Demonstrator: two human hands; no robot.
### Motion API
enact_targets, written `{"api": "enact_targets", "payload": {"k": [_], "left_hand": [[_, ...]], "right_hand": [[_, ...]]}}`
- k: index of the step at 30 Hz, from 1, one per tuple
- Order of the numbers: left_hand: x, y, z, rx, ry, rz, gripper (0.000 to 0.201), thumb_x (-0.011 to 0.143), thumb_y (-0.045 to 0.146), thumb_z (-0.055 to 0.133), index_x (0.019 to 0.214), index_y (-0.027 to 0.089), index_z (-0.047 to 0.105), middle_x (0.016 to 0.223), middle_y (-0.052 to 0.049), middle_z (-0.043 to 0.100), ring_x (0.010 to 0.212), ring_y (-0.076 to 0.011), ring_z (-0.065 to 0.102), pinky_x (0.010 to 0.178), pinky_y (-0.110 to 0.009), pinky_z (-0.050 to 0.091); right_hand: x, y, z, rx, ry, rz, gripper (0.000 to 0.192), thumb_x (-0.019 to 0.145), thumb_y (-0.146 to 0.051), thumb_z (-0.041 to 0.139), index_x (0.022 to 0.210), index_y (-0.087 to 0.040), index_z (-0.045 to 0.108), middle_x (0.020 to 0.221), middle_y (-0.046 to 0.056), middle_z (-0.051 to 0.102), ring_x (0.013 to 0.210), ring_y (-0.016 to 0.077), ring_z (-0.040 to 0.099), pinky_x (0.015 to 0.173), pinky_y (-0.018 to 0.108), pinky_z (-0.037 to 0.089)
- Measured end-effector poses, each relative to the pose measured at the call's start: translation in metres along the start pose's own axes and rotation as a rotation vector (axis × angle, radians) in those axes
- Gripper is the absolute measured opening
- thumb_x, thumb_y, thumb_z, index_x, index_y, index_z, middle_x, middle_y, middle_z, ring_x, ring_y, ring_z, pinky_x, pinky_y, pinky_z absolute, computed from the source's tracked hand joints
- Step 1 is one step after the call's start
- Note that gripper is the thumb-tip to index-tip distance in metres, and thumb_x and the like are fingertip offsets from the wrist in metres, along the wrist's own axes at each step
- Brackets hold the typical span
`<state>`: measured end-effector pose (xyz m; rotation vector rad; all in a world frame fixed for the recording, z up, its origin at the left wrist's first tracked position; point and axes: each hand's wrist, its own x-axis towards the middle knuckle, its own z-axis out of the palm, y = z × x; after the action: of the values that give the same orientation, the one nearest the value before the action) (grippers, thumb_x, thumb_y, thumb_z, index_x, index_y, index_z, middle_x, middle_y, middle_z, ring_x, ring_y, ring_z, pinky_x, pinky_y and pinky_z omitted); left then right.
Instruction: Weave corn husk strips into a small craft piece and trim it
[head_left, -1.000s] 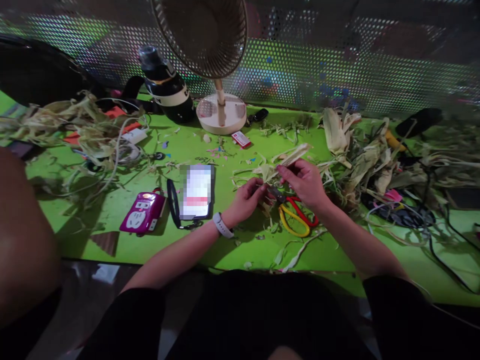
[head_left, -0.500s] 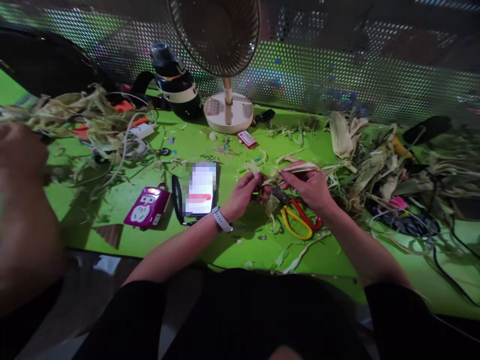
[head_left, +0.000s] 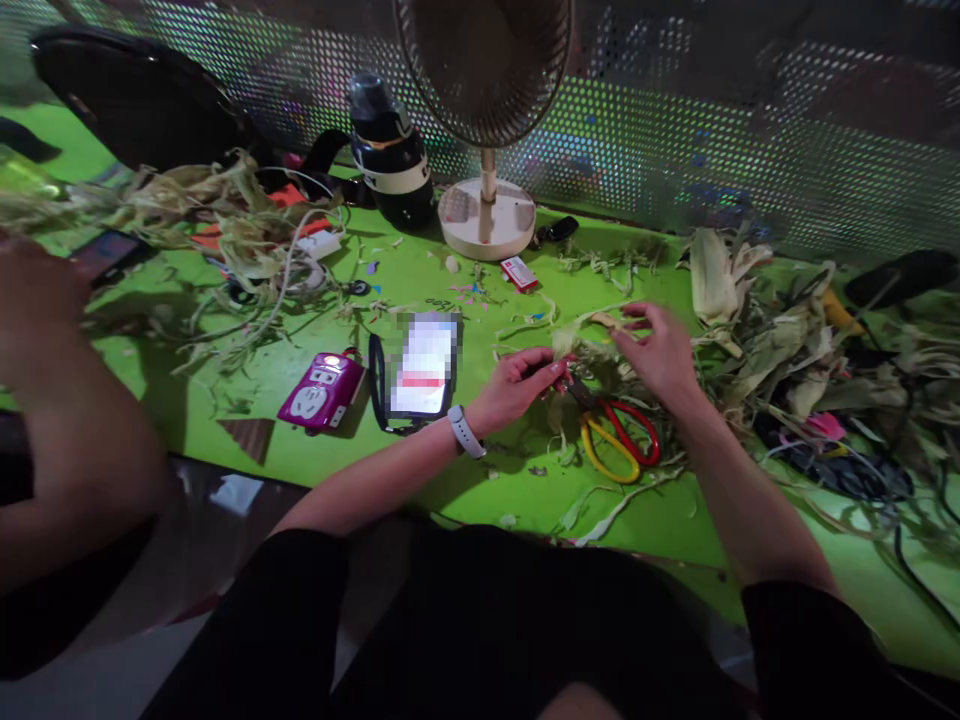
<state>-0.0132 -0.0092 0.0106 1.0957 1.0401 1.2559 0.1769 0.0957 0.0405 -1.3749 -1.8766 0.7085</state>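
My left hand (head_left: 526,385), with a pale watch band (head_left: 465,432) on its wrist, is closed in a pinch on a bunch of pale corn husk (head_left: 571,347). To its right my right hand (head_left: 660,355) hovers with thumb and forefinger apart, nothing visible between them. A tan strip of husk (head_left: 604,320) lies just off those fingertips. Below and between the hands are scissors (head_left: 619,445) with one yellow and one red handle; their blades point toward my left fingertips and are partly hidden by husk shreds.
A phone (head_left: 426,368) and a purple socket block (head_left: 324,392) lie left. Behind stand a fan (head_left: 487,215) and a dark bottle (head_left: 394,165). Husk piles (head_left: 795,345) cover the right, more (head_left: 247,220) the back left. Another person's arm (head_left: 67,400) reaches in at left.
The right hand has let go of the husk strip it pinched, and its fingers have spread, moving away from the left hand. The whole view has shifted, so things appear farther right.
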Motion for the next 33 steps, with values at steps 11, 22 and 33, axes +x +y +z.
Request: {"api": "enact_targets", "payload": {"k": [11, 22, 33], "left_hand": [[-0.007, -0.006, -0.001, 0.395, -0.100, 0.217, 0.021, 0.089, 0.033, 0.054, 0.089, 0.016, 0.067, 0.075, -0.003, 0.063, 0.070, -0.0125, 0.057, 0.065, -0.025, 0.046], [-0.008, -0.006, 0.001, 0.476, -0.158, 0.259, 0.019, 0.089, 0.030, 0.054, 0.084, 0.016, 0.065, 0.073, -0.003, 0.062, 0.068, -0.0126, 0.055, 0.065, -0.025, 0.044], [-0.007, -0.008, 0.000, 0.462, -0.125, 0.283, 0.017, 0.088, 0.029, 0.056, 0.084, 0.015, 0.064, 0.072, -0.002, 0.060, 0.067, -0.0119, 0.054, 0.064, -0.024, 0.043]], "right_hand": [[-0.020, -0.034, 0.000, 0.291, -0.326, 0.039, 0.037, 0.075, -0.054, 0.066, 0.071, -0.018, 0.062, 0.062, -0.003, 0.054, 0.056, 0.0097, 0.044, 0.055, 0.025, 0.036], [-0.024, -0.038, 0.010, 0.403, -0.387, 0.195, 0.042, 0.067, -0.058, 0.072, 0.065, -0.019, 0.054, 0.053, -0.006, 0.046, 0.044, 0.0065, 0.037, 0.045, 0.023, 0.031], [-0.020, -0.030, 0.012, 0.274, -0.375, 0.249, 0.056, 0.069, -0.073, 0.062, 0.059, -0.019, 0.053, 0.051, -0.003, 0.051, 0.038, 0.0072, 0.042, 0.039, 0.023, 0.032]]}}
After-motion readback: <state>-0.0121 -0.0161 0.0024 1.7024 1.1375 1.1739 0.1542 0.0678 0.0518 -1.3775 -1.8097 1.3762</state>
